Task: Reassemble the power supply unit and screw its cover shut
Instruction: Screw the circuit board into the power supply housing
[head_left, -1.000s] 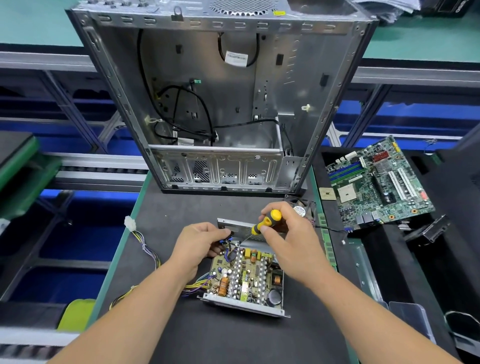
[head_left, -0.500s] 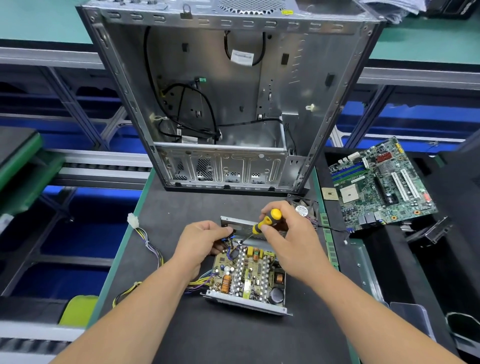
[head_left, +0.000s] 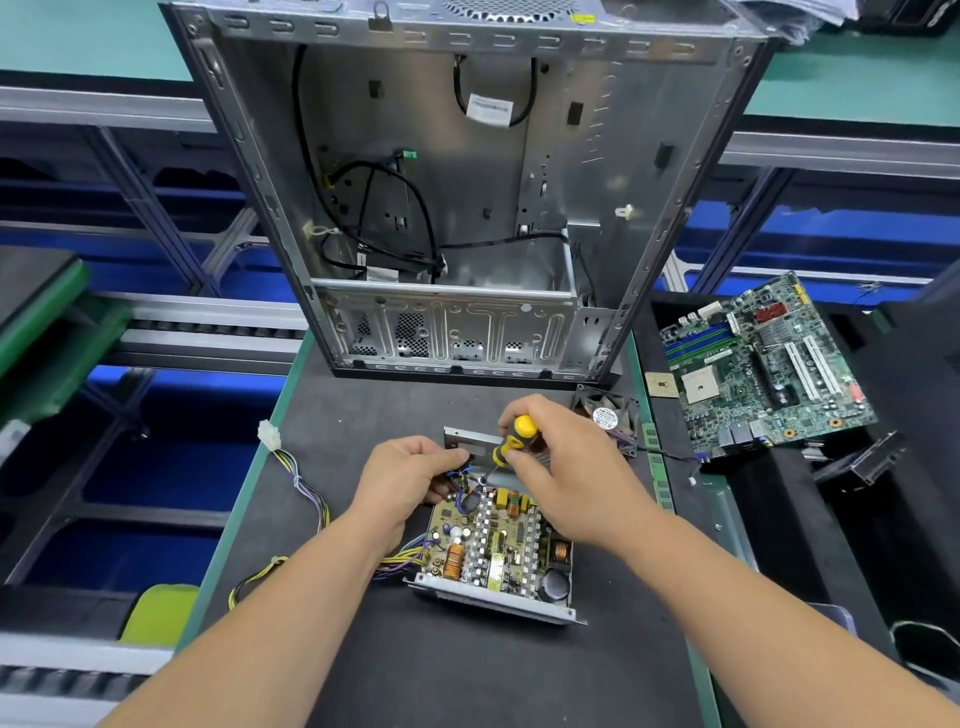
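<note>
Both hands (head_left: 410, 475) (head_left: 561, 467) curled, gripping.

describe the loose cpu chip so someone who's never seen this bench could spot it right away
Start at the big open metal computer case standing at the back of the bench, then go to the green motherboard lying to its right. The cpu chip is the small flat square beside that board's left edge, lying loose by itself; unlike the nearby round-labelled black fan, it is tan with a dark centre dot.

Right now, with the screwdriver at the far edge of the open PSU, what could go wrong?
1. The right hand holds the screwdriver with its tip beside loose wires; a slip could nick them or the exposed circuit board.
2. The left hand steadies only the far corner, so the power supply unit may shift.
3. No cover is on; the cable bundle could snag.
</note>
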